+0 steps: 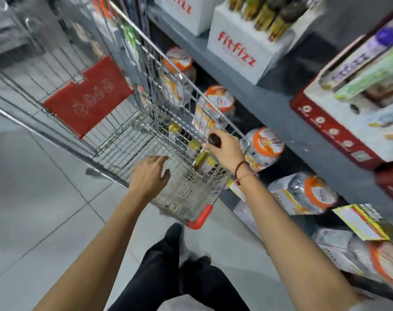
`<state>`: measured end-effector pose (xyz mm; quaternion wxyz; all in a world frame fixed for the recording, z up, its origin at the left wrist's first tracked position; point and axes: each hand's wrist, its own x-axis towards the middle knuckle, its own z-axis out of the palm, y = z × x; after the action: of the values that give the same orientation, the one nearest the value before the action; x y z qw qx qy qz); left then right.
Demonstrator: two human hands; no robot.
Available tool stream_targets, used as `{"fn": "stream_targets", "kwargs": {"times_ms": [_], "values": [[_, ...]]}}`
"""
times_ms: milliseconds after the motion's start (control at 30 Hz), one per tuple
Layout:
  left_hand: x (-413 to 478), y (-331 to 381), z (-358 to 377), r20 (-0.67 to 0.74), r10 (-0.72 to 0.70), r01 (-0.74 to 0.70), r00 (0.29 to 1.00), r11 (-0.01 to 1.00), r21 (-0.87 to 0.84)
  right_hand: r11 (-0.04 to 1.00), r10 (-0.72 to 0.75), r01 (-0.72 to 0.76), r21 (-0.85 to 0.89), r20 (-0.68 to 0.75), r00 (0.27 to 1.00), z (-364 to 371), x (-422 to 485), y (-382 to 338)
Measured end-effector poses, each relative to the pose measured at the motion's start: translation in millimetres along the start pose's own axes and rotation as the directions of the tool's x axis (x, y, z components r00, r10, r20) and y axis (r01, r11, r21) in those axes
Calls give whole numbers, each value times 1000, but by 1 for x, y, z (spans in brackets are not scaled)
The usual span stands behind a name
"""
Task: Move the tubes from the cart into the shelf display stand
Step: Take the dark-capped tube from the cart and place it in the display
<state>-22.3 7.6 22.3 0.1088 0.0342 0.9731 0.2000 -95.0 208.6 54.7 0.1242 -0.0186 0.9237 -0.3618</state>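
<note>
A wire shopping cart stands on my left beside the shelves. My right hand is over its near right corner, shut on a tube with a dark brown cap. Another gold tube lies on the cart floor just below that hand. My left hand hovers over the cart's near end, fingers apart and holding nothing. The white "fit fizz" display stand sits on the upper shelf to the right, with several dark-capped gold tubes standing in it.
A grey shelf edge runs diagonally on the right. Below it are clear jars with orange lids. Red and white boxes sit right of the stand. A red flap hangs in the cart. Grey floor tiles lie to the left.
</note>
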Motion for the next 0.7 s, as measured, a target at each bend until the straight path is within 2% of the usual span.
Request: {"fn": "stream_targets", "kwargs": {"times_ms": [200, 300, 400, 633, 700], "values": [[35, 67, -29, -88, 204, -209, 975, 977, -43, 996, -62, 42, -83, -249, 967, -91, -37, -15], [51, 112, -42, -179, 351, -364, 919, 930, -48, 996, -68, 42, -74, -406, 911, -140, -61, -24], [63, 158, -47, -242, 490, -511, 838, 859, -30, 999, -36, 39, -7, -566, 824, -189, -84, -28], [82, 236, -26, -153, 693, -705, 704, 709, -31, 998, -13, -39, -51, -759, 650, -267, -110, -20], [85, 246, -15, -87, 729, -731, 680, 683, 8, 984, -25, -119, -131, -769, 638, -281, -112, -14]]}}
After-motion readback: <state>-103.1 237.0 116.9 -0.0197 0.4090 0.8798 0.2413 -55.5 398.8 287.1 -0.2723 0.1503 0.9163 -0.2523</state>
